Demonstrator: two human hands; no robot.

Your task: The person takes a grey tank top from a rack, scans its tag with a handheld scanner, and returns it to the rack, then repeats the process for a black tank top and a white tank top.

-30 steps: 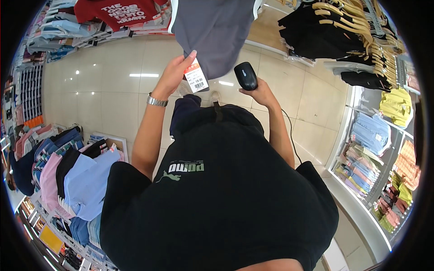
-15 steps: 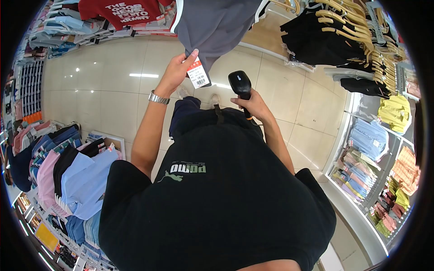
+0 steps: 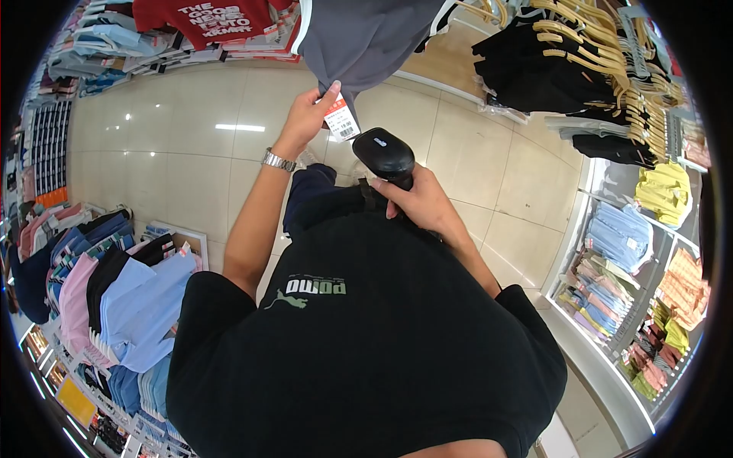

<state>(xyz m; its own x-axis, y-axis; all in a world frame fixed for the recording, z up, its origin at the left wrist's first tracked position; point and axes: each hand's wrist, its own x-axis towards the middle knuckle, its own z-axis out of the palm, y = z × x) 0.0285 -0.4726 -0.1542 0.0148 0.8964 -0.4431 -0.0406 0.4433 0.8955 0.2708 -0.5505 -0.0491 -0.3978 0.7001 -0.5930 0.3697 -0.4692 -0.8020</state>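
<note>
A white and red price tag [image 3: 341,120] is pinched between the thumb and fingers of my left hand [image 3: 311,113], which has a metal watch below it at the wrist. The tag lies against the lower end of a grey garment [image 3: 366,38] with white edging, hanging at the top. My right hand [image 3: 416,197] is wrapped round the handle of a black handheld scanner [image 3: 383,155]. The scanner's head is just below and right of the tag, close to its lower corner.
Black clothes [image 3: 527,65] on wooden hangers hang at upper right. Shelves of folded clothes [image 3: 620,237] line the right side. Shirts [image 3: 145,305] stand on the left, and a red shirt [image 3: 210,21] lies at upper left. Tiled floor [image 3: 183,183] shows between them.
My right hand has brought the scanner up and left, nearer the tag, and its head is now turned toward the tag. My left hand has shifted slightly and still grips the tag.
</note>
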